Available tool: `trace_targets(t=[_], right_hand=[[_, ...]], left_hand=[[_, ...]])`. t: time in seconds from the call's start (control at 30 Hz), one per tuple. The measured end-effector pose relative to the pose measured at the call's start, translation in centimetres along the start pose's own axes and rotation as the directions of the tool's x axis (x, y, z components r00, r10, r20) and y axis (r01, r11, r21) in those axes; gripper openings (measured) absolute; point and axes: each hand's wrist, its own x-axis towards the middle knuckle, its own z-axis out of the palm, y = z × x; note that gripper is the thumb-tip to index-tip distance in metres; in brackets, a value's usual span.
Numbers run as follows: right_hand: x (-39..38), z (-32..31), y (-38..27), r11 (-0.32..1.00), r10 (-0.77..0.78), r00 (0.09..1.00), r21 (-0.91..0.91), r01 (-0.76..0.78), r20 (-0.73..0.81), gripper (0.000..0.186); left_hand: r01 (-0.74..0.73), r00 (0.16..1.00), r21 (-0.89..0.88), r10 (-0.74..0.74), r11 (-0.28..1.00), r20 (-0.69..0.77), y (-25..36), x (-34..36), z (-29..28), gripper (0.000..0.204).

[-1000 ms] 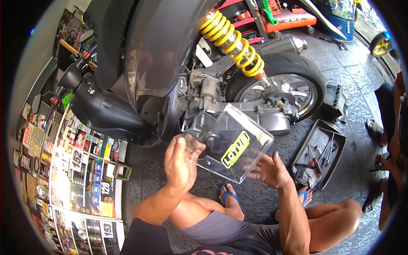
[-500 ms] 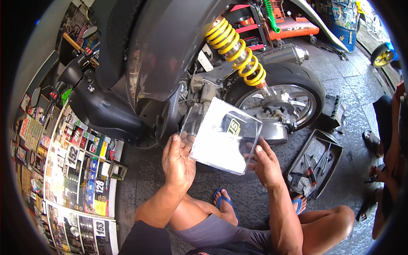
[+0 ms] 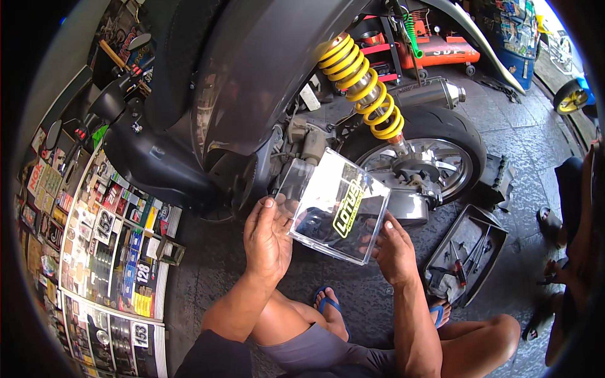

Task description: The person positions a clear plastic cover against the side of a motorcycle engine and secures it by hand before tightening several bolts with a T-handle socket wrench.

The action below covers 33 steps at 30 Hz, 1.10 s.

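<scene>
Partly behind clear case (image 3: 343, 211) — scooter (image 3: 246, 82).

This is a motorbike workshop. A scooter (image 3: 252, 82) stands on the floor (image 3: 513, 135); tools (image 3: 460, 273) lie inside the edges of a tray (image 3: 472, 223).

left: display cabinet (image 3: 161, 299) packed with colourful packages (image 3: 144, 304) | far centre: dark grey scooter (image 3: 246, 75), yellow coil spring (image 3: 351, 68) beside its rear tyre (image 3: 454, 129) | right: dark tray (image 3: 467, 230) on floor (image 3: 214, 277), red-and-black screwdriver (image 3: 460, 272) in it | far right: red air tank (image 3: 441, 57) on wheels (image 3: 470, 70), blue drum (image 3: 517, 67)
</scene>
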Motion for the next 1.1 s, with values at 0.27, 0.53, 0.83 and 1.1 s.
trace_targets(t=[0.27, 0.53, 0.83, 1.1], right_hand=[[2.3, 1.1, 0.6, 0.999, 0.032, 0.999, -0.03, -0.033, -0.037, 0.053], [6.6, 1.8, 2.5, 0.99, 0.127, 0.982, 0.045, -0.134, 0.139, 0.055], [7.8, 2.4, 2.8, 0.983, 0.04, 0.984, 0.17, -0.07, 0.176, 0.064], [8.5, 3.0, 2.7, 0.981, 0.047, 0.989, 0.181, -0.073, 0.141, 0.062]], left_hand=[[-0.075, 0.994, 0.085, 0.068, 0.994, 0.091, 0.6, 0.5, 1.4, 0.013], [-0.318, 0.947, 0.492, 0.294, 0.811, 0.129, 2.3, 2.6, 2.9, 0.015], [-0.291, 0.946, 0.582, 0.319, 0.759, 0.056, 3.3, 4.9, 2.8, 0.014], [-0.319, 0.937, 0.528, 0.347, 0.787, 0.049, 3.2, 5.9, 2.8, 0.014]])
